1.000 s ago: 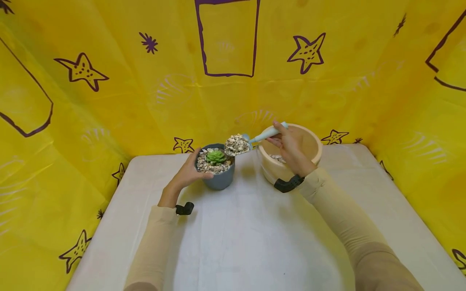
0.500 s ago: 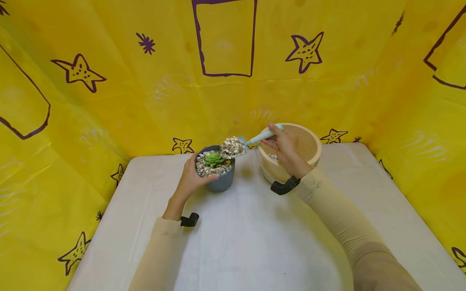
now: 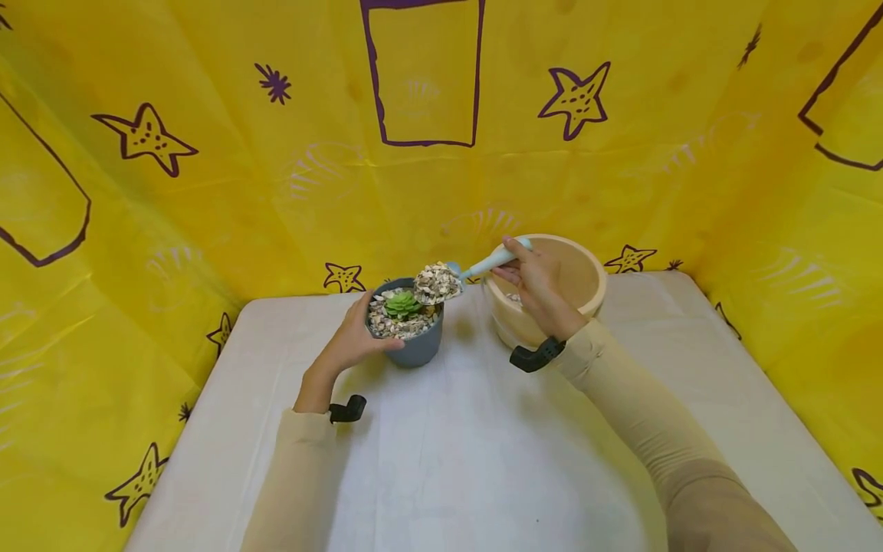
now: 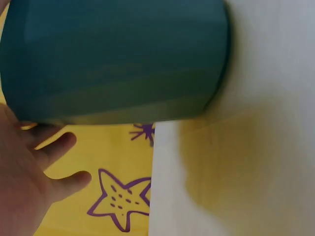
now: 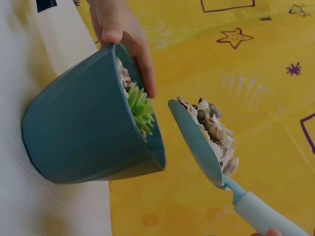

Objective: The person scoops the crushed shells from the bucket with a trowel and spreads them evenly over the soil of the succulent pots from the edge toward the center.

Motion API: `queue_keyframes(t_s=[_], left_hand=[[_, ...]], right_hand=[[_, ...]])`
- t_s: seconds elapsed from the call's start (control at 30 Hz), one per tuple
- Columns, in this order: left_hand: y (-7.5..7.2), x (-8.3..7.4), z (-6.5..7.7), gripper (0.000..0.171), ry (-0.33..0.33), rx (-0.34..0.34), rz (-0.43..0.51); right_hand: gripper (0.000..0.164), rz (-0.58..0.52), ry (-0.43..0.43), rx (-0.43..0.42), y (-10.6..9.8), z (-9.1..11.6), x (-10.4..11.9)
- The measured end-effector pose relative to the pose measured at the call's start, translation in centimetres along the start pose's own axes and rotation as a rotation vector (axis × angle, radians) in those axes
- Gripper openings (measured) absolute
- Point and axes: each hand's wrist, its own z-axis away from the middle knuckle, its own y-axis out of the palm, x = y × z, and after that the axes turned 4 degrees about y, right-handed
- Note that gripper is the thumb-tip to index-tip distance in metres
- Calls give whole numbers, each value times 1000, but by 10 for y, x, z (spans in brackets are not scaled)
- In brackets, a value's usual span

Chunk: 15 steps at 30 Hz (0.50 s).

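My left hand (image 3: 350, 337) holds a grey-blue flower pot (image 3: 418, 349) at its rim, thumb along the near side and fingers at the far left. Inside it, a green succulent (image 3: 402, 305) sits among mixed shell bits and pebbles (image 3: 400, 327). My right hand (image 3: 541, 287) grips the pale blue handle of a small trowel (image 3: 498, 258). Heaped on the trowel's blade are shells and small stones (image 3: 438, 282), held just over the pot's right rim. In the right wrist view the trowel blade (image 5: 194, 140) is apart from the pot (image 5: 83, 123).
A larger cream pot (image 3: 513, 328) stands to the right, behind my right hand, with some shell bits visible inside. White cloth covers the table (image 3: 441, 460). Yellow patterned sheeting (image 3: 428, 192) rises directly behind the table and on both sides.
The loaded trowel has moved left and slightly down, from beside the flower pot to above its right rim. My left hand stays at the pot, its wrist having shifted a little.
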Motion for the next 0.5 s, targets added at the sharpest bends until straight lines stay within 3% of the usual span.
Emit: queue_keyframes(t_s=[0.17,0.5], left_hand=[[-4,2,-3,126,0,30,13],[6,0,3,125,-19,-54,-29]], right_hand=[[15,12,2,-6,2,2,-1],[20,19,7,-31,4,1,-5]])
